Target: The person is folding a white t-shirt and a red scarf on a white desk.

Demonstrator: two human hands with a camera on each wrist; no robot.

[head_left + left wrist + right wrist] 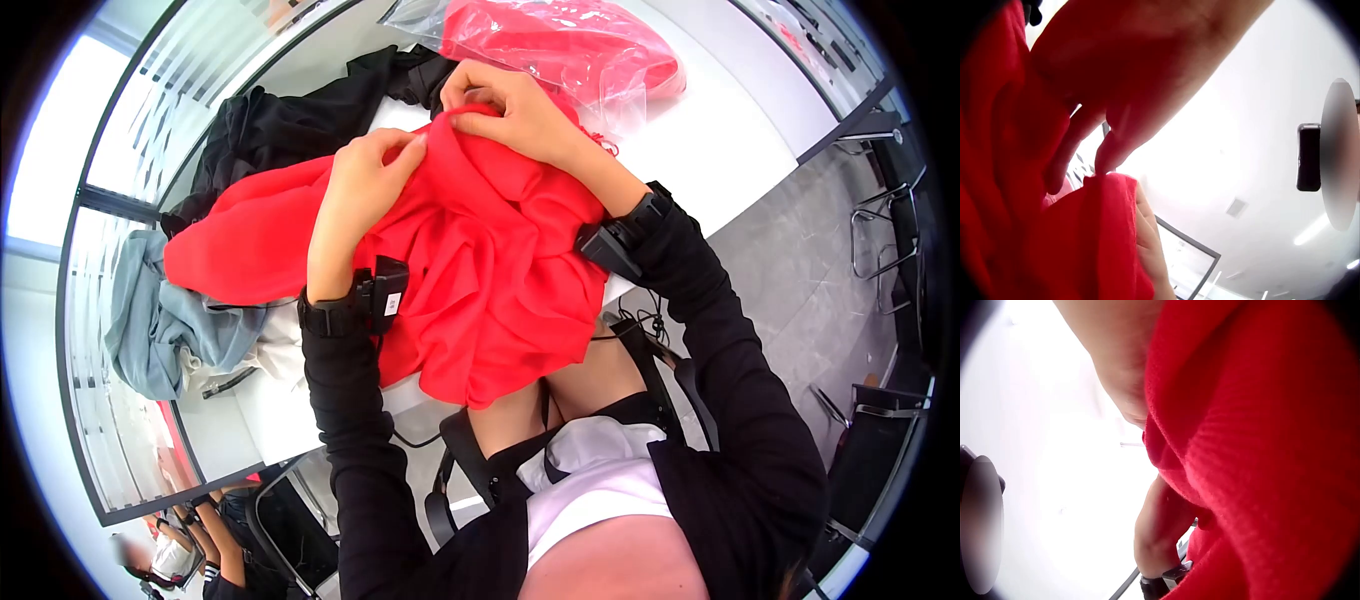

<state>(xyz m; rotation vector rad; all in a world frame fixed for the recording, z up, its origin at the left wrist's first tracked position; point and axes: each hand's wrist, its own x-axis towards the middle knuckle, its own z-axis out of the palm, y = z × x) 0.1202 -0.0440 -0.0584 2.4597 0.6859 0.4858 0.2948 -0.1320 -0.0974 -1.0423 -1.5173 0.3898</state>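
Blue-grey cloth (180, 315) is lying leftmost on the surface (735, 150); the left hand (362, 185) is pinching red fabric (480, 280), which is draping over the near edge; the right hand (520, 118) is pinching its upper part, near a clear bag (615, 75).

a bright window (50, 135) glows at far left, beyond a dark-framed glass partition (150, 130) with frosted stripes edging a white table (735, 175). grey floor (790, 265) spreads at right; i see a black metal-framed chair (875, 460) at lower right. overhead, a strip light (1312, 229) shines from the white ceiling (1254, 137), lower right in the left wrist view.
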